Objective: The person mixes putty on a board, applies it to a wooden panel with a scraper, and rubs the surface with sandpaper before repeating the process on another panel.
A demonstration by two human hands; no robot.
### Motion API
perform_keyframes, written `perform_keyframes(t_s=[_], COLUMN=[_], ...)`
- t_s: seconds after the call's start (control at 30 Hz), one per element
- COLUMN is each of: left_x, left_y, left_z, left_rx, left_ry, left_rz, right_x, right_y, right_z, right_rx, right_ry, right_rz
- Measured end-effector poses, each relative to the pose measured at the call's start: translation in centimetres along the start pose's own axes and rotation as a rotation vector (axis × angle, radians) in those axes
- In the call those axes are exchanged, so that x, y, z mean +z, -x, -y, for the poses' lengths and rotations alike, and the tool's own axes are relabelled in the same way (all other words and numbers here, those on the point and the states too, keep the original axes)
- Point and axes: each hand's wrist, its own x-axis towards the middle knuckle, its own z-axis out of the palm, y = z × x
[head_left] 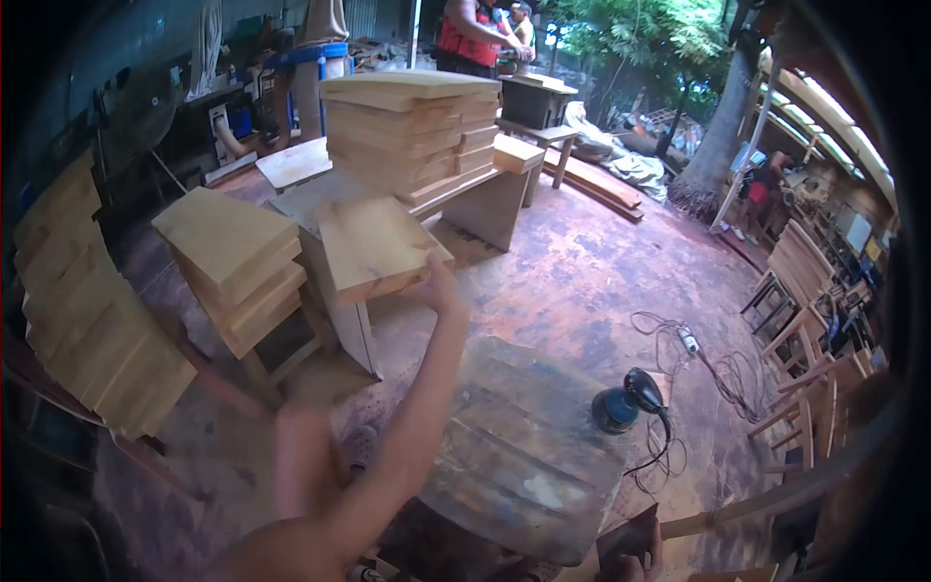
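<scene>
My left hand (438, 289) grips the pale square wooden board (373, 244) by its near corner. The board runs ahead-left of that hand. My right hand (640, 561) is well behind, and I can't tell its grip.

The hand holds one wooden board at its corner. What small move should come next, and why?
Probably lower the board flat onto the grey bench and let go. The left hand grips only its near corner, a weak hold, and the board hangs tilted over the bench edge, in front of the tall stack.

One head-worn camera (wide fisheye) looks forward and down over the workbench (524, 456).
</scene>
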Motion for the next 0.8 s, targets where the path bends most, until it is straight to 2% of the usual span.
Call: perform_keyframes(t_s=[0.03, 0.1, 0.13, 0.2, 0.23, 0.3, 0.33, 0.4, 0.47, 0.53, 0.67, 0.7, 0.73, 0.77, 0.8], left_x=[0.2, 0.3, 0.7, 1.1, 1.5, 2.5, 3.1, 4.0, 5.9, 7.1, 8.0, 7.4, 6.1, 4.6, 2.5], left_y=[-1.7, -5.0, -6.2, -7.7, -7.7, -9.0, -10.1, -13.2, -15.7, -15.3, -22.1, -21.5, -21.3, -27.4, -22.3], left_z=[2.2, 5.7, 6.4, 6.4, 6.0, 5.6, 5.9, 9.7, 12.9, 11.8, 14.2, 14.1, 13.4, 17.8, 17.0], left_rx=[0.008, 0.008, 0.005, -0.200, -0.203, -0.559, -0.553, -0.701, -0.665, -0.438, -0.512, -0.402, -0.329, -0.542, -0.230], left_ry=[-0.016, 0.170, 0.159, 0.216, 0.203, 0.144, 0.137, -0.006, 0.033, -0.244, -0.510, -0.540, -0.638, -0.484, -0.901], left_rz=[-0.007, 0.258, 0.260, 0.410, 0.405, 0.402, 0.398, 0.546, 0.487, 0.351, 0.900, 0.906, 1.042, 1.446, 1.360], right_x=[0.4, 0.8, 1.0, 1.4, 1.5, 1.9, 2.1, 1.9, 1.9, 1.8, 1.0, 0.9, -0.4, 2.5, 4.9], right_y=[0.2, 0.4, 0.4, 0.6, 0.8, 1.0, 1.1, 1.2, 1.7, 2.4, 4.4, 5.3, 5.9, 4.7, 5.4], right_z=[0.0, 0.3, 0.4, 0.6, 0.6, 0.6, 0.6, 0.8, 0.8, 0.6, 0.4, 0.3, 0.4, 1.9, 4.0], right_rx=[0.001, 0.004, 0.004, 0.009, 0.010, 0.016, 0.017, 0.011, 0.005, -0.001, -0.033, -0.042, -0.057, -0.068, 0.016], right_ry=[0.004, 0.028, 0.034, 0.044, 0.054, 0.057, 0.059, 0.069, 0.073, 0.078, 0.094, 0.096, 0.291, -0.129, -0.190], right_rz=[-0.004, -0.016, -0.019, -0.033, -0.041, -0.050, -0.052, -0.054, -0.070, -0.088, -0.111, -0.119, -0.152, 0.063, -0.207])
